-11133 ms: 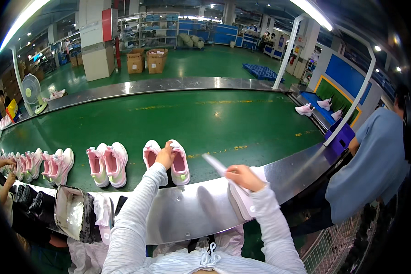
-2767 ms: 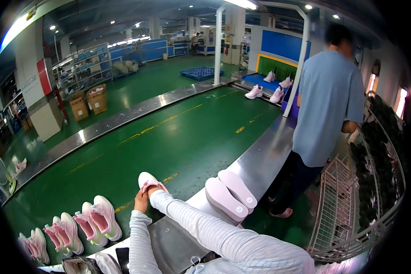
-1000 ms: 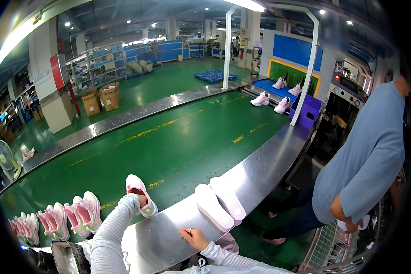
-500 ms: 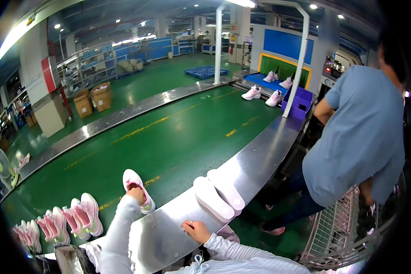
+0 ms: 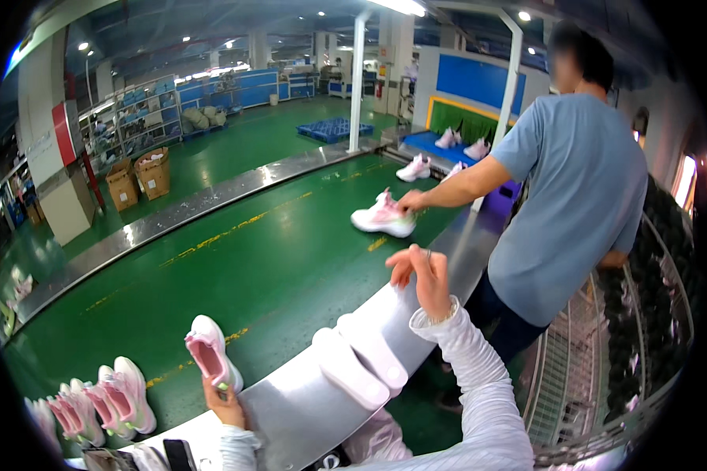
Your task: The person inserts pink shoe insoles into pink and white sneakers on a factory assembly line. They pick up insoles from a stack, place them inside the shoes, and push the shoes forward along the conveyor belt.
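Note:
My left hand (image 5: 225, 407) is closed round the heel of a pink-and-white sneaker (image 5: 209, 352), whose toe points away over the green conveyor belt (image 5: 275, 259). The sneaker's opening faces up. My right hand (image 5: 426, 279) is raised above the metal ledge (image 5: 287, 408), fingers apart and slightly bent, with nothing in it. Nearest to it on the ledge lie two white sole-shaped pieces (image 5: 349, 367), side by side. Farther along the belt, a co-worker's hand (image 5: 411, 202) grips another pink-and-white sneaker (image 5: 383, 217).
Several sneakers (image 5: 130, 396) line up at the near left. More sneakers (image 5: 414, 168) are at the belt's far end. The co-worker (image 5: 569, 204) stands at the right, beside a wire rack (image 5: 562, 392). A white post (image 5: 357, 86) rises from the far ledge.
My left hand has gone from inside the sneaker's opening to its heel. My right hand has risen from the ledge and moved forward. The co-worker has turned and reached to the belt with a sneaker.

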{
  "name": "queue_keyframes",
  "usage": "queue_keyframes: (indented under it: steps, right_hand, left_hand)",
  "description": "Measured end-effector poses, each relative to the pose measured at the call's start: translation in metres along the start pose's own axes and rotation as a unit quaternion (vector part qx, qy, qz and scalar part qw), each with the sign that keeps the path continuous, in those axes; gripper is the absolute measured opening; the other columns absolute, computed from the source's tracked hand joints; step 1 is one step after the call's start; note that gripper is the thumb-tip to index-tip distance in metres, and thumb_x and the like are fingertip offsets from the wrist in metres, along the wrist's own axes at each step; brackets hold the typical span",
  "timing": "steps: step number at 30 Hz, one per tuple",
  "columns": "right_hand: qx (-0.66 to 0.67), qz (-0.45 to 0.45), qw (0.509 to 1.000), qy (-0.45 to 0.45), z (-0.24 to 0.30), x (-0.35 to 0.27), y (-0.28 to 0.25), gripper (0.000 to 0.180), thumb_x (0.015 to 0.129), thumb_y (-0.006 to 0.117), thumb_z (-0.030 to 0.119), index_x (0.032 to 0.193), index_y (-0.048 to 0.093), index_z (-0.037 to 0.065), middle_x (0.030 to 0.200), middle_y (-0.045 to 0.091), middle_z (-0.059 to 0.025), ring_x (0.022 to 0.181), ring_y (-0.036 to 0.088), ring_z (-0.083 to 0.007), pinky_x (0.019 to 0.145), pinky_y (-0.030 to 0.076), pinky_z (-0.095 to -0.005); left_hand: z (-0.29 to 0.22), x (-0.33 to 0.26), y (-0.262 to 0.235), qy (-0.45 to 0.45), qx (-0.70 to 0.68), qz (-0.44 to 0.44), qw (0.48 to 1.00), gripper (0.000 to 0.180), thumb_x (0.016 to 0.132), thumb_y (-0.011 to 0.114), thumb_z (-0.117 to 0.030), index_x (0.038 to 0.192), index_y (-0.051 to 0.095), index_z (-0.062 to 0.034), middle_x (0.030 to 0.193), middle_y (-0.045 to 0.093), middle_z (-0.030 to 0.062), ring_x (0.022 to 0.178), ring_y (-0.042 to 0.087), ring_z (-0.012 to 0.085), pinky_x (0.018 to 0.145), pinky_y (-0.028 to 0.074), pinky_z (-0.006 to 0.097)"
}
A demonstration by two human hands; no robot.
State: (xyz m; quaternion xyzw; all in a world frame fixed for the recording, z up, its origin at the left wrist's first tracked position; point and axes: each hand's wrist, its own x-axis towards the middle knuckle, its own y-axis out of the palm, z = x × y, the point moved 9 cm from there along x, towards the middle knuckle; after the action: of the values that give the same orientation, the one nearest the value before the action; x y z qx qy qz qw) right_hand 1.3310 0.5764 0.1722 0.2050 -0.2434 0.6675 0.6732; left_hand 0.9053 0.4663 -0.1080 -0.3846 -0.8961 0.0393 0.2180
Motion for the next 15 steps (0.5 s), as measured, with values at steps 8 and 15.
queue_keyframes:
  steps: [8,15]
  right_hand:
    - [-0.290,-0.085,0.953,0.003,-0.199,0.126,-0.090,0.022,0.082,0.048,0.019,0.081,0.063,0.003,0.058,0.059,-0.0105,0.054,0.059,-0.0231,0.051,0.044,-0.0297]
    - [-0.542,0.146,0.794,0.231,-0.403,0.134,-0.080,0.059,0.068,0.065,0.022,0.121,0.040,0.011,0.120,0.046,-0.0156,0.100,0.052,-0.0326,0.088,0.041,-0.0379]
  left_hand:
    - [0.006,0.007,0.010,-0.024,-0.009,0.012,1.000,0.049,0.065,0.060,0.009,0.110,0.045,-0.0043,0.122,0.043,0.0131,0.104,0.049,0.0233,0.082,0.042,0.029]
    - [-0.009,0.008,0.009,-0.072,-0.008,-0.022,0.997,0.047,0.064,0.061,0.007,0.107,0.046,-0.0046,0.122,0.043,0.0116,0.108,0.046,0.0237,0.084,0.043,0.032]
